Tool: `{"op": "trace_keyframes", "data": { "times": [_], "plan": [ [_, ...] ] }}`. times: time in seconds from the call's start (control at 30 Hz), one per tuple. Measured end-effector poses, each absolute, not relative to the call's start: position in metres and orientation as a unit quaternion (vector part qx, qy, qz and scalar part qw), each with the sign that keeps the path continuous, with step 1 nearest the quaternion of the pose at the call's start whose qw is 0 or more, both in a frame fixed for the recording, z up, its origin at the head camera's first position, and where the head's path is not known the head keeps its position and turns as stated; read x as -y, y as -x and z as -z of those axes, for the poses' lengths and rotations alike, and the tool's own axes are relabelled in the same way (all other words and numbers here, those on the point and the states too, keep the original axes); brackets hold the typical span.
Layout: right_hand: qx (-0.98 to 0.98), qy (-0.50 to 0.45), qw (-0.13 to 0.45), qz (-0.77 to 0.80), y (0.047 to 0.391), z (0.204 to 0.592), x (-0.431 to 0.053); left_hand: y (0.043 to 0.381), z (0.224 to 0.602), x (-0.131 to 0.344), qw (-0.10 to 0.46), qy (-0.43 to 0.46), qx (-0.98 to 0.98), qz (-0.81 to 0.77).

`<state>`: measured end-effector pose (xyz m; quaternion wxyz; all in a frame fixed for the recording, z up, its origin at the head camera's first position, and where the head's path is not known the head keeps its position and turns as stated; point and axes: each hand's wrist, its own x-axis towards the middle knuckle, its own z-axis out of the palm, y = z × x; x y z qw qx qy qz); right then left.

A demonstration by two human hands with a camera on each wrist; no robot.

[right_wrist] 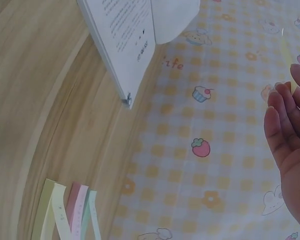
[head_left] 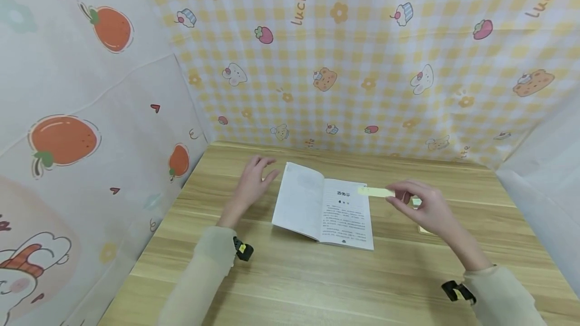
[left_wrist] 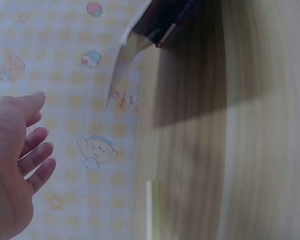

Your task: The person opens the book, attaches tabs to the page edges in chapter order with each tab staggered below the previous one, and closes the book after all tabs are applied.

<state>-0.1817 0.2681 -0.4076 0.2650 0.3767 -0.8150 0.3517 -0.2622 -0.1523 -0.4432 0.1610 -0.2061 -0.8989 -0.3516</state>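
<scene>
An open book [head_left: 346,220] lies on the wooden table, with a printed right page and a mostly blank left page tilted up. My right hand [head_left: 421,205] pinches a pale yellow sticky strip [head_left: 377,192] between thumb and fingers. The strip's far end overlaps the upper right corner of the book in the head view. Left of the book, my left hand [head_left: 250,187] hovers with relaxed fingers and holds nothing. In the left wrist view its fingers [left_wrist: 37,155] hang loosely apart, away from the raised page [left_wrist: 132,50].
Sticky-note pads in yellow [right_wrist: 49,210], pink [right_wrist: 78,212] and green [right_wrist: 93,215] sit on the table to the right, partly hidden by my right hand in the head view. A pale strip-shaped item [left_wrist: 151,210] shows in the left wrist view. Patterned cloth [head_left: 353,64] hangs behind the table.
</scene>
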Motion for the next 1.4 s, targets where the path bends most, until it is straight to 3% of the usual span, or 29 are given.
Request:
{"op": "trace_keyframes", "data": {
  "times": [0.5,1.07,1.4],
  "plan": [
    [0.852,-0.294,0.229,-0.368,0.193,0.414,-0.276,0.250,0.427,0.104,0.176,0.300,0.875,0.338],
    [0.886,-0.224,0.173,-0.366,0.210,0.424,-0.287,0.249,0.431,0.055,0.090,0.308,0.890,0.324],
    [0.904,-0.200,0.150,-0.347,0.222,0.437,-0.295,0.254,0.446,0.035,0.073,0.307,0.902,0.295]
  ]
}}
